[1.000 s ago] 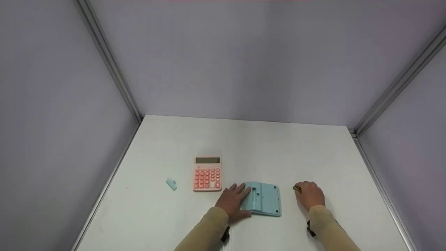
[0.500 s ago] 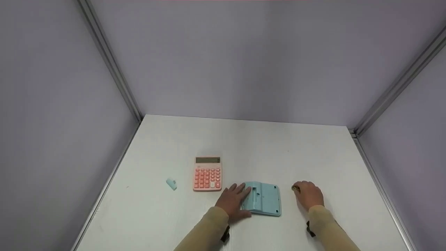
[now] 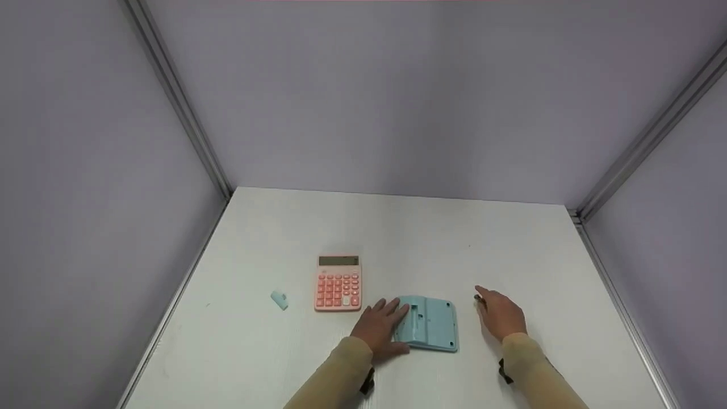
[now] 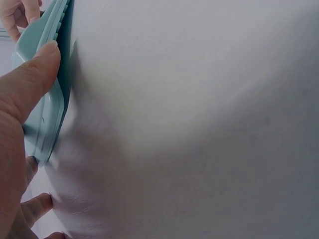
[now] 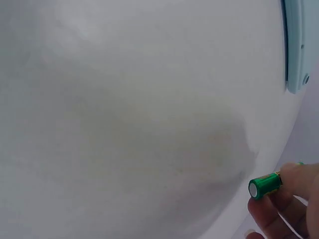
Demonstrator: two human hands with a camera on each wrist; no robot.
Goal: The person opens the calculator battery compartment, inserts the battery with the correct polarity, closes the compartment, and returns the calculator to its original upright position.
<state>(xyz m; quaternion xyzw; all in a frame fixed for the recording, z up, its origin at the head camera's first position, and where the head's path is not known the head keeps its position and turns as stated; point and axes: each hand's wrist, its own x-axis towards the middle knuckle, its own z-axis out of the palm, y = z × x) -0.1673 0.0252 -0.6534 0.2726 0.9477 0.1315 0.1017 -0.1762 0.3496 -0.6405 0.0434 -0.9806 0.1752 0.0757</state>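
Observation:
A light-blue calculator [image 3: 440, 325] lies face down on the white table, its battery slot uncovered. My left hand [image 3: 379, 330] rests on its left end with spread fingers; in the left wrist view the thumb [image 4: 42, 74] presses along the calculator's edge [image 4: 54, 107]. To the right of it, my right hand [image 3: 502, 315] pinches a small green battery [image 5: 266, 185] between thumb and fingers, apart from the calculator. One flat end of the battery faces the right wrist camera; its other end is mostly covered by the thumb.
A pink calculator [image 3: 338, 284] lies face up left of the blue one. Farther left is a small light-blue battery cover [image 3: 279, 300]. Grey panels [image 3: 397, 102] enclose the table at the back and both sides.
My right hand has shifted slightly left, and its fingers have turned the battery, so less of it shows in the head view. The left hand and both calculators have stayed put.

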